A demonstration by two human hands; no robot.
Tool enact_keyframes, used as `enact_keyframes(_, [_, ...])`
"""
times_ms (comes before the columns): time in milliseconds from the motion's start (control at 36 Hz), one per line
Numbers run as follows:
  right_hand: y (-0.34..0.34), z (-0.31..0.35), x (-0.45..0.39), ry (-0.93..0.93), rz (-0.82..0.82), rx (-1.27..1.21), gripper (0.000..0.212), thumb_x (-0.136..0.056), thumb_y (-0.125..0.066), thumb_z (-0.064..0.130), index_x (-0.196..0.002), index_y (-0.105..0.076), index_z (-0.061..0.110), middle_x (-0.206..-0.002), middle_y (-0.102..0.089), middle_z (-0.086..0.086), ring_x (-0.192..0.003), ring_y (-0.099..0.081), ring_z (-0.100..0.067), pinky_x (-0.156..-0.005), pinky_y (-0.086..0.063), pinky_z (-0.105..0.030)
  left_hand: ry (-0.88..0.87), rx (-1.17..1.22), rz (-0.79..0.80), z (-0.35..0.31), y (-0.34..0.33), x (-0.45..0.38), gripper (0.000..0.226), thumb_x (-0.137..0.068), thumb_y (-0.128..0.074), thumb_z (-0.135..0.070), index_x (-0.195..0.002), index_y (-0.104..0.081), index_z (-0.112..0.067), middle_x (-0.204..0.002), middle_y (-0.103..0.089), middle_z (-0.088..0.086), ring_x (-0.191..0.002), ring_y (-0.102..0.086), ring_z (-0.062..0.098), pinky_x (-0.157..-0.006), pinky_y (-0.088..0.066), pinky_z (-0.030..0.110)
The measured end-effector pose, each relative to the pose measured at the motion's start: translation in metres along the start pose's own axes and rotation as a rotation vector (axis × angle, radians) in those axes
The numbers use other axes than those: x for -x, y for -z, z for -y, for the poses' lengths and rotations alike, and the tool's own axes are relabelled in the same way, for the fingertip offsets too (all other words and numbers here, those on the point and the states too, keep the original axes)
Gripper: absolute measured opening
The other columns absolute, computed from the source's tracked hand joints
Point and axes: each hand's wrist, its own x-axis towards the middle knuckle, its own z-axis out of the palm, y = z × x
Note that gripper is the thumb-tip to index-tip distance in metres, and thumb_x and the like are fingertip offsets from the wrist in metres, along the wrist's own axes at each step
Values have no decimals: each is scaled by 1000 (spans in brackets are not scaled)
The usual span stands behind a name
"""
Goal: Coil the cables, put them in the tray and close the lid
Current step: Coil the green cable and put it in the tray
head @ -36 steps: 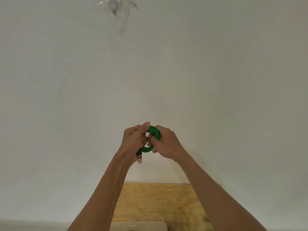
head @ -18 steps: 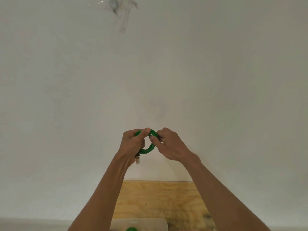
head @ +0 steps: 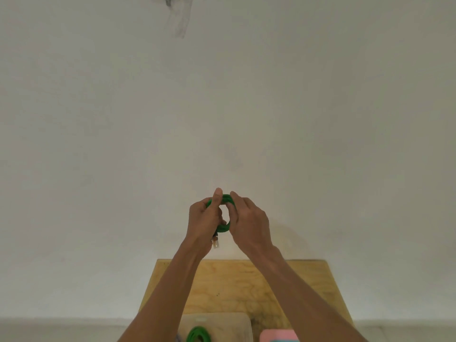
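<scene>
Left hand [head: 202,222] is pinching a small green cable coil [head: 225,227] thumb-up; right hand [head: 248,222] is cupping its far side, fingers curled on it. Coil is hanging mid-air above the plywood board [head: 303,285]. Tray [head: 243,322] is sitting below, holding another green coil [head: 197,335].

Head-height, forward-down, toward wall [head: 320,119]

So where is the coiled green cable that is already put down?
In the head view, the coiled green cable lies at the bottom edge, slightly left of centre, inside the clear plastic tray on the wooden board, left of a pink object.
</scene>
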Motion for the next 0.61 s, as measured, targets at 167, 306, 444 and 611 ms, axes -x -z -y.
enact_keyframes(167, [-11, 9, 13, -59, -24, -67, 47, -98, -40, 32, -119, -68, 1, -92, -75, -9, -70, -71, -25, -55, -58, -35, 51, 80, -49, 12, 9, 5, 44, -103, -48, -38, -82, -71, -6, -51, -34, -2, -45, -32, 15, -55, -41, 31])
enact_keyframes(306, [-21, 20, 30, -152, 24, -154, 23, -100, -55, 14, -115, -69, 3, -93, -66, 7, -71, -58, 0, -64, -53, -25, 128, 125, -21, 29, 30, 8, 46, -103, -48, -38, -90, -70, 0, -57, -42, 5, -50, -38, 18, -60, -44, 36])
enact_keyframes(444, [-39, 31, 53, -99, 20, -123, 18, -93, -65, 2, -109, -73, 2, -96, -72, -9, -75, -67, -18, -65, -59, -33, 186, 102, -13, 46, 56, 14, 47, -103, -46, -41, -87, -69, -3, -64, -56, 9, -54, -53, 21, -62, -48, 36])
enact_keyframes(611, [-56, 41, 81, -133, 18, -137, 18, -86, -72, -3, -103, -75, -2, -94, -75, -13, -78, -71, -22, -73, -56, -22, 218, 15, 2, 71, 99, 19, 51, -104, -42, -45, -94, -72, -5, -74, -69, 12, -69, -66, 25, -72, -57, 39])
